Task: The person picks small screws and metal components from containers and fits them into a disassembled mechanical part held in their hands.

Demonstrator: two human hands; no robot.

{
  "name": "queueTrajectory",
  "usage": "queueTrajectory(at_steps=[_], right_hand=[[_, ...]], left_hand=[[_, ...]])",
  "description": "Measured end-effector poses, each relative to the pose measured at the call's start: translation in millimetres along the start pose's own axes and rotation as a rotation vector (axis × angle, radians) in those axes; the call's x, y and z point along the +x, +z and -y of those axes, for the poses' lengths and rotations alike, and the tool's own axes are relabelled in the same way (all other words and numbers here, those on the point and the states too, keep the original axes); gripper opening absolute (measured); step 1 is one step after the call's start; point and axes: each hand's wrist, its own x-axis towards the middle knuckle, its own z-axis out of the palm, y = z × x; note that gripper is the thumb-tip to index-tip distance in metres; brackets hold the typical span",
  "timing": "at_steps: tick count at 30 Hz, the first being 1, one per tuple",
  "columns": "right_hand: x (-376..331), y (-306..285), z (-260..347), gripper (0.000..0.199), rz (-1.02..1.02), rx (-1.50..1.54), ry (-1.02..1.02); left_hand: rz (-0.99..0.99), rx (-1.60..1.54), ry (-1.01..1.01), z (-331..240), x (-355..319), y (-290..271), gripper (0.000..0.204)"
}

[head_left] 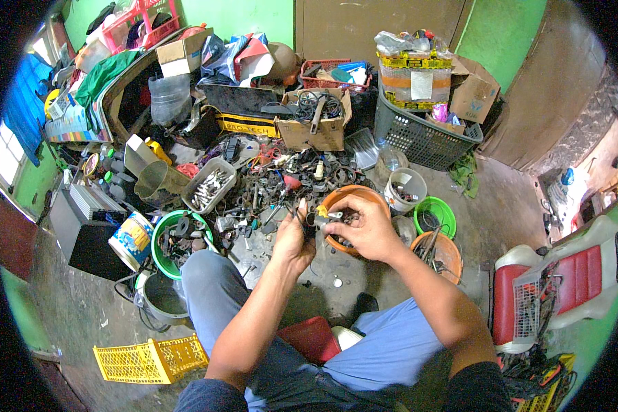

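Observation:
In front of me, above the floor, my left hand [295, 240] is closed with its thumb pointing up, against something thin and dark that I cannot make out. My right hand [365, 228] pinches a small dark part with a yellow piece and a shiny metal tip [331, 215] between thumb and fingers. The two hands are close together, with the small part between them. Just behind my right hand stands an orange tub [356, 192], partly hidden by the hand, with dark bits inside. A heap of loose dark parts [275, 178] spreads beyond both hands.
A green basin [159, 247] of parts and a grey tray [216, 165] of small metal pieces lie left. On the right are a white bucket [393, 182], a green bowl [450, 209] and an orange bowl [453, 254]. A cardboard box [316, 134] of cables stands behind the heap.

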Motion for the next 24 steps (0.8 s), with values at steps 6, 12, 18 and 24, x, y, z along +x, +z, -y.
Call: queueTrajectory(at_steps=[6, 12, 18, 24], right_hand=[[-0.3, -24.0, 11.3, 0.022, -0.002, 0.419, 0.181], [2.3, -35.8, 8.5, 0.033, 0.014, 0.604, 0.329], [4.4, -35.8, 1.6, 0.033, 0.008, 0.706, 0.369], [4.0, -33.5, 10.6, 0.031, -0.021, 0.605, 0.132]], left_hand=[[-0.127, -0.056, -0.056, -17.4, -9.5, 6.2, 0.033], [0.009, -0.104, -0.124, -11.1, -1.5, -5.3, 0.033], [0.012, -0.099, -0.125, -12.5, -6.5, 2.8, 0.033], [0.025, -0.13, -0.154, -13.0, -5.3, -0.8, 0.034]])
